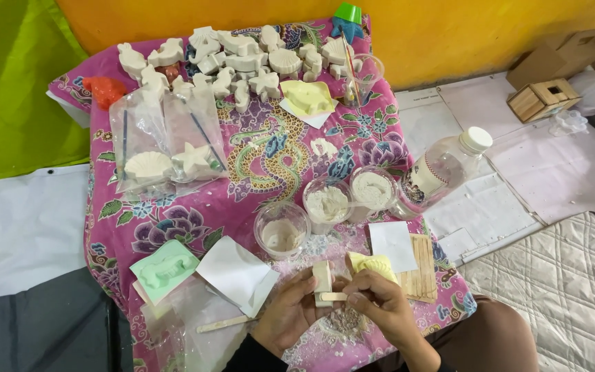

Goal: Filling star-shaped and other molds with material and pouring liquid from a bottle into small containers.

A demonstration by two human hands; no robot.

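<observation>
My left hand (285, 311) grips a small pale plaster block (322, 277) at the near edge of the patterned pink cloth (194, 213). My right hand (379, 302) pinches a flat wooden stick (333, 297) whose tip lies against the block. A yellow mould (374, 263) sits just behind my right fingers. Plaster crumbs (344, 321) lie on the cloth under both hands.
Three clear cups of white plaster (282, 231) (327, 204) (372, 190) stand ahead, beside a lying plastic bottle (442, 169). A green mould (164, 269), white paper (237, 274), stacked sticks (418, 270), bagged casts (166, 141) and several white plaster figures (242, 62) surround them. Wooden boxes (543, 98) stand right.
</observation>
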